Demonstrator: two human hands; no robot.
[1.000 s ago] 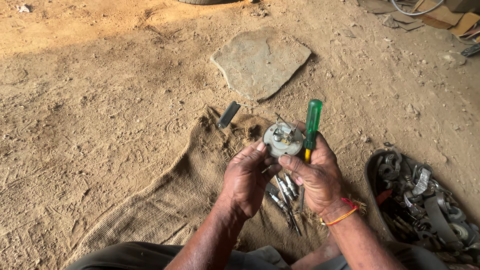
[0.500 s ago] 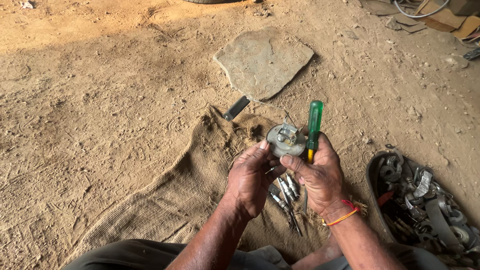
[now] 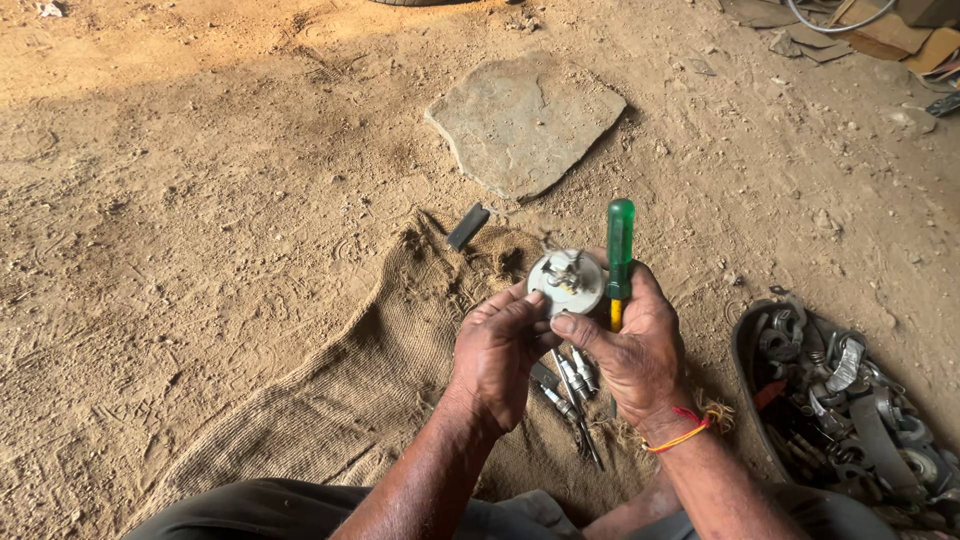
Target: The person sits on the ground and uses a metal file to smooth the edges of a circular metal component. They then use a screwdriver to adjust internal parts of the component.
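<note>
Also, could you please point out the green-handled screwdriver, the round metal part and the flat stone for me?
green-handled screwdriver (image 3: 620, 240): head view, on the green handle.
round metal part (image 3: 566, 281): head view, on its pale round face.
flat stone (image 3: 525, 120): head view, on its flat top.

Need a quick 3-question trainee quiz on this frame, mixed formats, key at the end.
1. True or false: the right hand holds a green-handled screwdriver upright.
2. Multiple choice: the round metal part pinched between both hands is above A) the flat stone, B) the burlap sack, C) the tray of metal scrap.
3. Fill in: the small dark block lies on the ground at the sack's far ____.

Key:
1. True.
2. B; the left hand and right hand hold it over the sack.
3. Edge.
</note>
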